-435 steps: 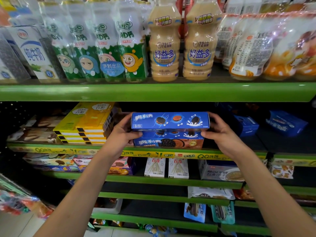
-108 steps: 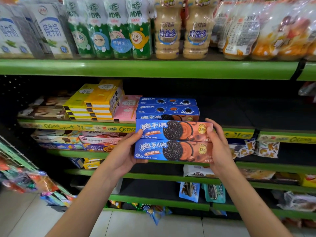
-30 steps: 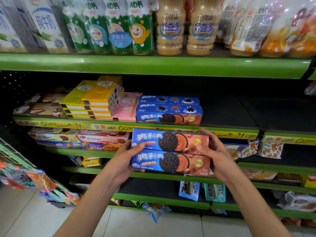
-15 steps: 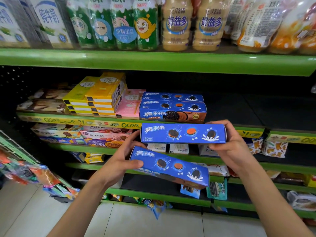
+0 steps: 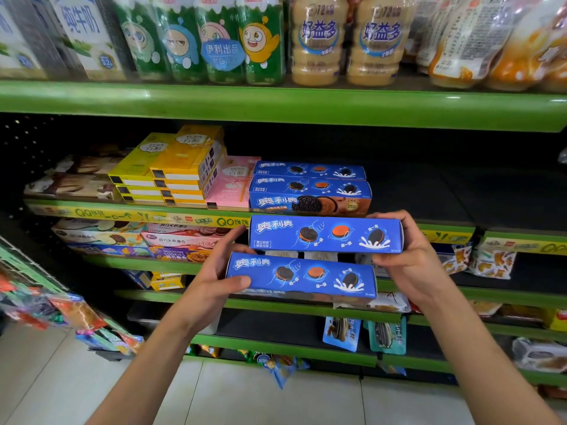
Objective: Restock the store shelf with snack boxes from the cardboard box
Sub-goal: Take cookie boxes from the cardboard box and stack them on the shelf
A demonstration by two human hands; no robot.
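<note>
Drink bottles [image 5: 319, 41] cut off by top edge. Lower box [image 5: 302, 276] hides left fingers. Shelf labels [image 5: 138, 214] blurred, illegible.

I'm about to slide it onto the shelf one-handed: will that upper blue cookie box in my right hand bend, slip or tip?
The upper blue cookie box looks like stiff carton with straight edges, so it probably won't bend. The right hand grips only one end, so the far end may dip. Its glossy print could be somewhat slippery.

Bright, even light from above; glare streaks the green shelf edge [image 5: 276, 102] and the bottles [image 5: 319, 41]. Shelf recesses are dark. Wide-angle bending at the edges, corners soft.
</note>
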